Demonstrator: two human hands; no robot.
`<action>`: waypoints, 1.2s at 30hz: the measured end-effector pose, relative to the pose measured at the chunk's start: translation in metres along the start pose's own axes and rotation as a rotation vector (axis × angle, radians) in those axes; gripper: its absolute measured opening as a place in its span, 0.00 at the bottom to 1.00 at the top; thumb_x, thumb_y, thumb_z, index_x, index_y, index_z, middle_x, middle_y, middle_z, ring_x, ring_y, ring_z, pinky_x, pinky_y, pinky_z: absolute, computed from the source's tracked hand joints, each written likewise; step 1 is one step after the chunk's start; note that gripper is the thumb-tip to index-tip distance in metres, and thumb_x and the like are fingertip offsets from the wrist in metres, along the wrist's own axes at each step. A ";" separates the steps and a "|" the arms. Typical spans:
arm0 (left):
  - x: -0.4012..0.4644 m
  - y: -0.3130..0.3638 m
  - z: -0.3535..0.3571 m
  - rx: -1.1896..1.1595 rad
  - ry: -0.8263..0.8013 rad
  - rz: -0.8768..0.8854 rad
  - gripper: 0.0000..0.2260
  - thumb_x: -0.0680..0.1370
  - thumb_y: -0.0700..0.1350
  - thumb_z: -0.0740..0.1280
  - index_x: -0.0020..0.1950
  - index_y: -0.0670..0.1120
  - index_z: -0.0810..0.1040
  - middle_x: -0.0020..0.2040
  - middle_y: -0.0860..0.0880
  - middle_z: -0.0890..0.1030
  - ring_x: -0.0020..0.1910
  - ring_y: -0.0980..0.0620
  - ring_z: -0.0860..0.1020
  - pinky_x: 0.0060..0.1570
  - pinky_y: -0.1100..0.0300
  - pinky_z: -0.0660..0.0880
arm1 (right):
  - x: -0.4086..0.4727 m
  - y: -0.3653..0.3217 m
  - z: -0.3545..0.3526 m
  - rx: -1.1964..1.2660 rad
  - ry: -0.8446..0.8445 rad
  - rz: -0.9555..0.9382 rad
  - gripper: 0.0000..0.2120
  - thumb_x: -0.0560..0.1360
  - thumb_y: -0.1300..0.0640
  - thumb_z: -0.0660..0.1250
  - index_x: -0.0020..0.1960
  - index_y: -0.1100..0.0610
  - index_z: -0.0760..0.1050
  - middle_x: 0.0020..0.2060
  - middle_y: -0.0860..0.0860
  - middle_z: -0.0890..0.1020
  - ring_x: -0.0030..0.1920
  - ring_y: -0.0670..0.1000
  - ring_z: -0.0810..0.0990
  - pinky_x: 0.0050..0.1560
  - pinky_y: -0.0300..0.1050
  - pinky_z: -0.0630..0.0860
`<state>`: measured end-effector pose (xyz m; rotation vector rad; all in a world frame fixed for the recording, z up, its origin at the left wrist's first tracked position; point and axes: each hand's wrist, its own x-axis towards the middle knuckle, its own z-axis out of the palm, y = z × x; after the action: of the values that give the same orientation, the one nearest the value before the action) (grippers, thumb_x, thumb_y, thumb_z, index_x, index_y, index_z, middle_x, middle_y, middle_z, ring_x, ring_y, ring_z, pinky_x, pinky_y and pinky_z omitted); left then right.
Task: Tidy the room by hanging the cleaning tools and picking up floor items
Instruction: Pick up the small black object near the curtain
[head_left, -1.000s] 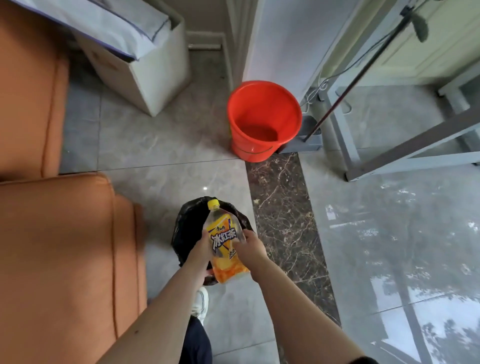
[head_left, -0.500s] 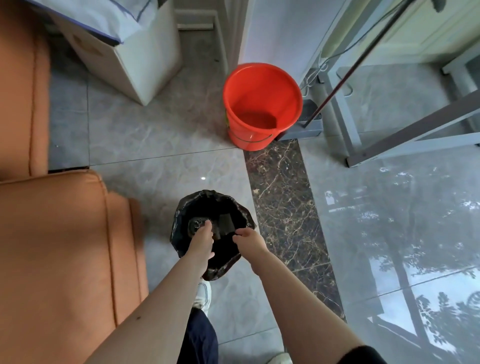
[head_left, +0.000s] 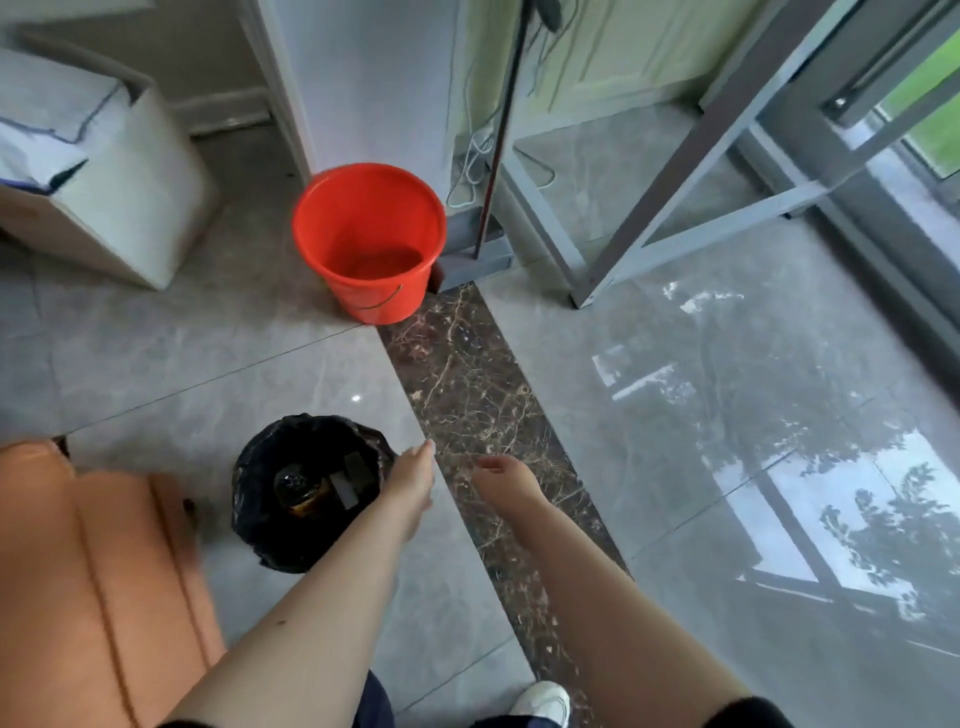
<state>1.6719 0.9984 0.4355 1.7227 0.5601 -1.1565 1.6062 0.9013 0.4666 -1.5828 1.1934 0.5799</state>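
- Both hands are empty. The left hand is flat, fingers straight and loosely together; the right hand is relaxed and half-curled, gripping nothing.
- The bin, lined with a black bag, sits on the floor just left of the left fingertips; the left wrist overlaps its right rim in this view, though I cannot tell whether it touches.
- A bottle stands inside the bin, cap end up, below and to the left of the left fingers. That floor item looks dealt with.
- What seems left is the cleaning tool: a mop with a long dark handle, well ahead of both hands, past the red bucket.
- The mop's long axis runs nearly upright, leaning slightly away at the top, its lower end meeting a grey base on the floor just right of the bucket.
- From the fingers the handle lies straight ahead and a touch right, so the right hand is nearer. My guess is that it would take the handle side-on, fingers wrapping across the shaft.
- White cables hang close beside the handle and could snag as it lifts.
- An orange sofa sits to the left, well clear of both hands.
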 end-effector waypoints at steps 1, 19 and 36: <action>-0.010 0.006 0.018 0.031 -0.015 0.021 0.16 0.82 0.53 0.53 0.60 0.45 0.73 0.57 0.47 0.72 0.56 0.47 0.73 0.58 0.52 0.71 | -0.005 0.006 -0.020 0.006 0.024 -0.005 0.18 0.76 0.58 0.61 0.65 0.57 0.73 0.59 0.55 0.80 0.51 0.52 0.77 0.56 0.46 0.75; -0.254 0.124 0.374 0.474 -0.321 0.503 0.19 0.81 0.48 0.54 0.67 0.39 0.72 0.67 0.35 0.72 0.66 0.38 0.71 0.66 0.45 0.69 | -0.159 0.133 -0.417 0.524 0.450 -0.146 0.16 0.75 0.61 0.62 0.62 0.59 0.74 0.45 0.54 0.76 0.37 0.48 0.73 0.35 0.37 0.68; -0.411 0.242 0.597 0.732 -0.539 0.878 0.17 0.80 0.50 0.57 0.63 0.41 0.72 0.60 0.42 0.76 0.52 0.46 0.73 0.51 0.58 0.68 | -0.261 0.146 -0.681 0.719 0.777 -0.213 0.16 0.76 0.62 0.62 0.64 0.60 0.73 0.48 0.55 0.77 0.46 0.52 0.76 0.39 0.40 0.71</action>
<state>1.4074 0.4137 0.8499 1.7913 -0.9796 -1.1224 1.2419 0.3875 0.8624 -1.2743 1.5222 -0.6230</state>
